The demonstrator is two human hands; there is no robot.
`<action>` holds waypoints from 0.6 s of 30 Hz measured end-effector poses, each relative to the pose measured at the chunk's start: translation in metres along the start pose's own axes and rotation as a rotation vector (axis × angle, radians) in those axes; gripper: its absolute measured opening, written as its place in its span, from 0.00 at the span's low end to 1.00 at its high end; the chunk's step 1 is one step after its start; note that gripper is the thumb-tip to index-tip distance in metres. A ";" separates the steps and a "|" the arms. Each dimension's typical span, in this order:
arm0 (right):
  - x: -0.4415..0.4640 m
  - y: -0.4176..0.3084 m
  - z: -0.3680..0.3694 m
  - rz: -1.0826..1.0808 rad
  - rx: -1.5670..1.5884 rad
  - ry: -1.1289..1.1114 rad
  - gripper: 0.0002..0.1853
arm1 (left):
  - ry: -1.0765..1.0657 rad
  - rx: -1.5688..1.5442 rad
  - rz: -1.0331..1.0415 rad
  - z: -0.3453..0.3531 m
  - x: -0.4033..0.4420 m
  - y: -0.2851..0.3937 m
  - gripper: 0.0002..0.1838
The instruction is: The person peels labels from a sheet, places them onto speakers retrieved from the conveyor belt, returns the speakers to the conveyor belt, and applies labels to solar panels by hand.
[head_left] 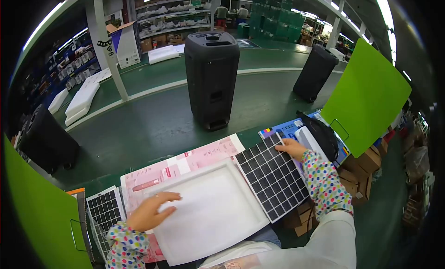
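Observation:
In the head view my right hand [293, 149] grips the upper right edge of a small dark solar panel [272, 177] with a white grid. The panel slants down beside a white shallow tray [211, 213], its left side lying along the tray's right rim. Over the left part of that tray hovers my left hand [155, 210], thumb and fingers apart, holding nothing. A pink printed sheet [174, 169] lies partly under the tray. Another solar panel [104, 208] rests at the far left, near my left sleeve.
A tall black speaker [212, 79] stands on the green line ahead, with another speaker [316, 73] at right and one more [46, 139] at left. Green boards [368, 97] rise at both sides. A black bag [322, 135] and cardboard boxes [357, 174] sit right.

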State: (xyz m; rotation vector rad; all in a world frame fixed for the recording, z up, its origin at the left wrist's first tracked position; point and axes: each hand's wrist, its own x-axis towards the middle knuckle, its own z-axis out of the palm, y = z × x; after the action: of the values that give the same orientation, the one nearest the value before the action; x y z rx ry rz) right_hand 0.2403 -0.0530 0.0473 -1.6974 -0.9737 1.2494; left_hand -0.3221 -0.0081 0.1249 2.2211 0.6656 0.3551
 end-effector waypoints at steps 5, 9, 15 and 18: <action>0.043 0.051 -0.008 -0.046 -0.246 0.098 0.19 | -0.209 0.188 0.094 0.042 0.045 0.005 0.19; 0.020 0.038 0.020 -0.224 -0.890 0.484 0.34 | -0.255 0.257 0.130 0.057 0.068 0.003 0.20; 0.011 -0.009 0.088 -0.501 -0.547 0.150 0.22 | -0.180 0.315 0.187 0.086 0.107 0.002 0.22; 0.031 0.009 0.109 -0.819 -0.870 0.191 0.18 | -0.024 0.391 0.222 0.109 0.137 0.008 0.24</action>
State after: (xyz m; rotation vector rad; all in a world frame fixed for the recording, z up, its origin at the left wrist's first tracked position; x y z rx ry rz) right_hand 0.1421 -0.0115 0.0064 -1.6389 -1.9875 0.0935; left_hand -0.1574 -0.0008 0.0648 2.6794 0.5079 0.3293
